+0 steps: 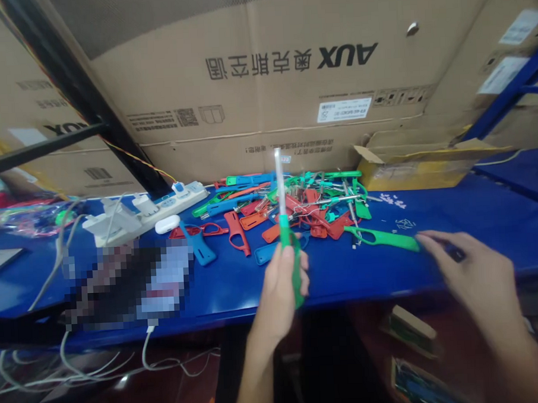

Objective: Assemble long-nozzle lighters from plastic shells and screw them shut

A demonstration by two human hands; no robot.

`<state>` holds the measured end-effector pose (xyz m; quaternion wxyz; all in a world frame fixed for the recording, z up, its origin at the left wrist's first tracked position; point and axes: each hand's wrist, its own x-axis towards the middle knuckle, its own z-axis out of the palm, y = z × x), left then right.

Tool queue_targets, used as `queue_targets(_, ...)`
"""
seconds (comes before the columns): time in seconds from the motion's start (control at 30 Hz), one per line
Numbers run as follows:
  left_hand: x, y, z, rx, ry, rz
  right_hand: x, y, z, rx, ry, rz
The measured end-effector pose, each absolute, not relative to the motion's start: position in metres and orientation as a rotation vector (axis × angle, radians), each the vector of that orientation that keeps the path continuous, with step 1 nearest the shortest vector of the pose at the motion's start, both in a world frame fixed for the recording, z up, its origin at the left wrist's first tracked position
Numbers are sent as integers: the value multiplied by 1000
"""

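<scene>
My left hand [281, 284] is closed round a green plastic tag [289, 248] and holds it upright, a white strip rising from its top. My right hand [472, 276] reaches left over the blue table's [475, 216] front edge. Its fingertips pinch the end of a second green plastic tag [382, 238] that lies flat on the table. Behind both hands lies a pile of red, blue, green and orange plastic tags [296, 206] with metal pins among them.
A white power strip [162, 206] with plugs and cables sits at the back left, with a white earbud case [167, 224] beside it. Large cardboard boxes [290, 76] wall the back. A small open carton [419, 165] stands at the back right. A pixelated patch covers the front left.
</scene>
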<state>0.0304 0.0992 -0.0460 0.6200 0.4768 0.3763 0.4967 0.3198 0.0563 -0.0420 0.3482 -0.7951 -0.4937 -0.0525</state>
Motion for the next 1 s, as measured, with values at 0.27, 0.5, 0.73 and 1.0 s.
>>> queue_targets(0.27, 13, 113, -61, 1028, 1067, 1254, 399, 107, -40, -1946, -1826, 131)
queue_targets(0.5, 16, 111, -58, 1082, 1096, 1188, 387, 101, -48, -1849, -1896, 360)
queue_targets(0.73, 16, 109, -53, 1084, 1079, 1195, 359, 101, -52, -2004, -1847, 87)
queue_targets(1.0, 16, 105, -50, 1158, 1083, 1147, 376, 115, -56, -2020, -1903, 107)
